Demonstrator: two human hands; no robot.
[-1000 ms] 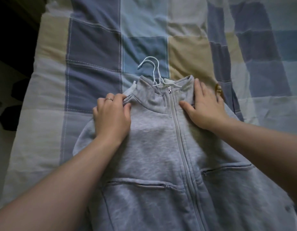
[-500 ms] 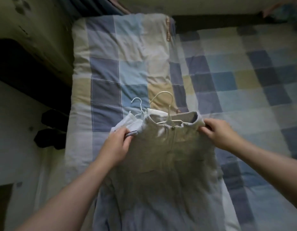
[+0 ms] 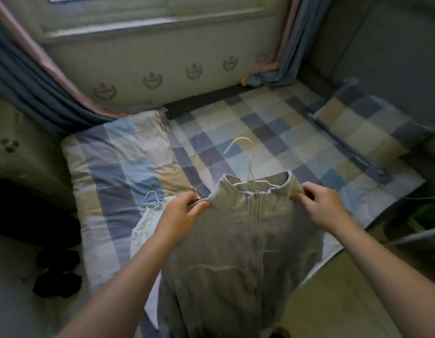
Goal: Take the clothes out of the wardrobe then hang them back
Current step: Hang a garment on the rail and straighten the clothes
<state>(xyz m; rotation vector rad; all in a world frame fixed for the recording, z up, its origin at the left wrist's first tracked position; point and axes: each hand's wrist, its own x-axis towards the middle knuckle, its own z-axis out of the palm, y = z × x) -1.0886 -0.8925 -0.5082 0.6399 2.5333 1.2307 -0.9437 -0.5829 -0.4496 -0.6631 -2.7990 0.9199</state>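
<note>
Both hands are on the grey zip-up jacket (image 3: 236, 252), one at each shoulder. Our left hand (image 3: 184, 213) and our right hand (image 3: 321, 206) each have their grip pinched on the fabric. We reckon holding it by both ends keeps the white hanger (image 3: 245, 157) seated inside the stand-up collar, with the hook sticking up free for a rail. The jacket looks lifted off the checked quilt (image 3: 128, 152) on the bed, hem drooping toward us. It's thick, soft, fuzzy stuff with a straight zip and a curved pocket seam. Beside our left hand a white garment (image 3: 143, 225) on a thin second hanger (image 3: 154, 200) lies on the quilt — probably next.
</note>
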